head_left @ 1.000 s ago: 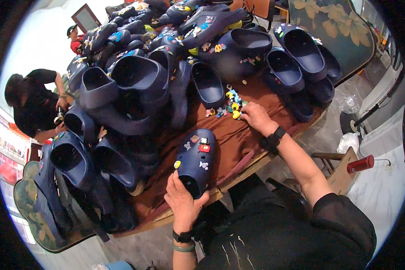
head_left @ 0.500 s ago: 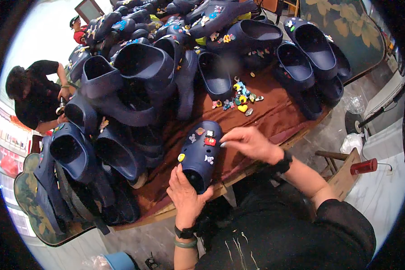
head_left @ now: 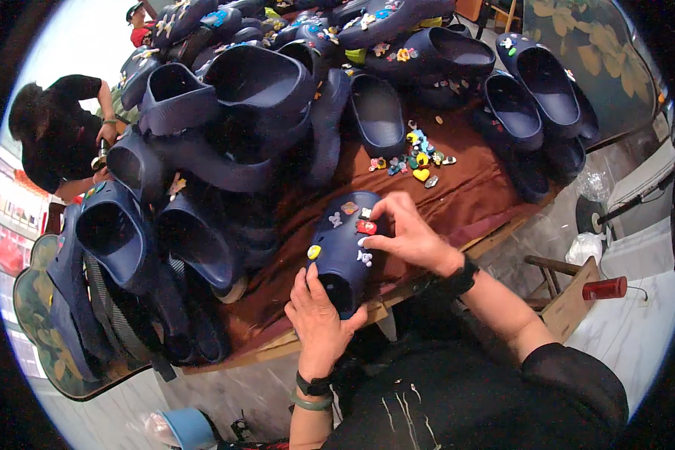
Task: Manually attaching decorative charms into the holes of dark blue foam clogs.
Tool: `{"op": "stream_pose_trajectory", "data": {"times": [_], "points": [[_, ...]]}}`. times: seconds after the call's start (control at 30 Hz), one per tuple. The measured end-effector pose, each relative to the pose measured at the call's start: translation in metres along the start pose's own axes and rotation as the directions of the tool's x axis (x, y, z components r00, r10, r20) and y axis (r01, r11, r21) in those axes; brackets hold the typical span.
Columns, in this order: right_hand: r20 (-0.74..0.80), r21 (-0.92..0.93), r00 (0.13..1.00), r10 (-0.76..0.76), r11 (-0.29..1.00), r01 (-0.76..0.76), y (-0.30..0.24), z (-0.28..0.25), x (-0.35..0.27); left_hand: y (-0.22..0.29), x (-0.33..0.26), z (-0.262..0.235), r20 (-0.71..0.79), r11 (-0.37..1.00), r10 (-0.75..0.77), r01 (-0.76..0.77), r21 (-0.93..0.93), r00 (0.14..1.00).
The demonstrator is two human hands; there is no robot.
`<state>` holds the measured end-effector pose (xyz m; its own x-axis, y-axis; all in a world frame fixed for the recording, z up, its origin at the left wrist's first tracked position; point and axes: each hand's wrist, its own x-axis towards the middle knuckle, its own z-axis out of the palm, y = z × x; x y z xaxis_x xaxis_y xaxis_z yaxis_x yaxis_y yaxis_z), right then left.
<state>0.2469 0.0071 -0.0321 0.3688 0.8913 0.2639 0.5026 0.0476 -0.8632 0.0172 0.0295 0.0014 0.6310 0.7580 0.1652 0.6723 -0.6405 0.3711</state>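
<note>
A navy clog (head_left: 336,251) lies on the brown cloth near the table's front edge, its heel opening toward me. My left hand (head_left: 319,319) grips it around the heel, thumb on the right side and fingers on the left. Several shoe charms sit on its upper, among them a yellow one (head_left: 314,252) and a white one (head_left: 364,258). My right hand (head_left: 412,236) is closed, index finger and thumb pinching a red charm (head_left: 365,227) on the clog's right side. Beyond the clog, a small pile of loose charms (head_left: 421,159) includes a yellow heart (head_left: 421,175).
Navy clogs (head_left: 259,82) are heaped across the far and left parts of the table, with another stack (head_left: 544,94) at the right. A person in black (head_left: 60,135) works at the far left. A blue bucket (head_left: 187,427) and a wooden stool (head_left: 577,296) stand below table height.
My right hand has come onto the red charm, thumb and index now on either side of it. The left hand still holds the clog. The whole view has shifted slightly.
</note>
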Motion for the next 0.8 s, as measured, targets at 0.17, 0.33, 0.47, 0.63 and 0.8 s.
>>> {"op": "stream_pose_trajectory", "data": {"times": [0.17,0.33,0.47,0.63,0.8], "points": [[0.333,-0.065,0.943,0.02,0.998,0.001,-0.002,-0.027,0.042,-0.001,0.0,0.0,-0.011,1.0,0.02,-0.02,-0.008,1.0],[0.568,-0.111,0.819,0.085,0.993,-0.026,-0.009,-0.018,0.054,-0.001,0.0,-0.001,-0.017,0.999,0.035,-0.035,-0.01,0.999],[0.512,-0.174,0.844,0.156,0.982,-0.076,-0.012,-0.016,0.048,-0.001,0.0,0.001,-0.038,0.999,0.048,-0.048,-0.005,0.998],[0.38,0.125,0.925,0.002,0.991,-0.053,0.01,-0.006,0.036,0.002,0.0,-0.003,-0.011,1.0,0.005,-0.005,0.031,1.0],[0.302,0.284,0.951,0.07,0.946,-0.159,0.014,-0.004,0.022,-0.001,0.006,-0.005,0.0,0.999,-0.022,0.022,0.036,1.0]]}}
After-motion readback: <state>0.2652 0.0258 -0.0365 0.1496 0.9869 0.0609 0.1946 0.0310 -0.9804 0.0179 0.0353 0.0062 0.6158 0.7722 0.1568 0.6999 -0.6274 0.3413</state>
